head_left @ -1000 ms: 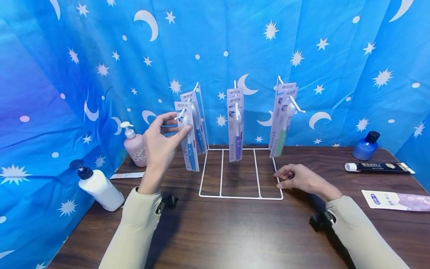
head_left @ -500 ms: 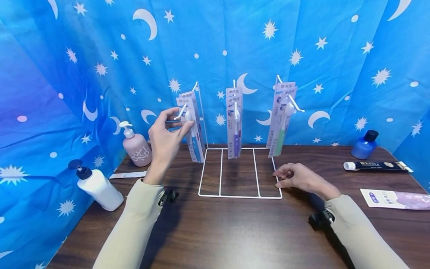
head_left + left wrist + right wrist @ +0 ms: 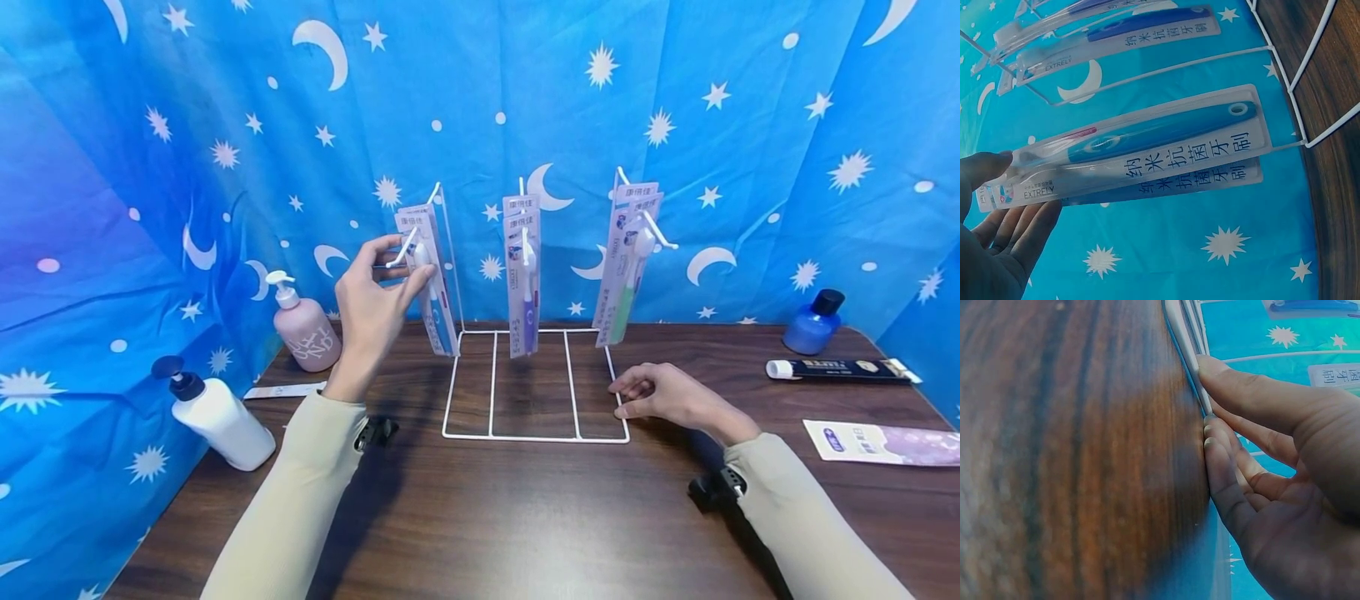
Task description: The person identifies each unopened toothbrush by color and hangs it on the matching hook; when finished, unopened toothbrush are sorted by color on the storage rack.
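Note:
My left hand holds a packaged blue toothbrush near its top, at the left hook of a white wire rack. In the left wrist view, the thumb lies at one edge of that pack and the fingers at the other; a second blue toothbrush pack hangs behind. My right hand pinches the right side wire of the rack's base, thumb and fingers around it in the right wrist view. Packaged purple toothbrushes hang from the middle hook, green ones from the right.
Left of the rack stand a pink pump bottle and a white pump bottle, with a flat white strip beside them. At the right are a blue bottle, a black tube and a pale tube. A blue star-patterned cloth encloses the table.
My left hand has pushed the front blue toothbrush pack back along the left hook, up close to the one behind. The right hand has stayed on the rack's base.

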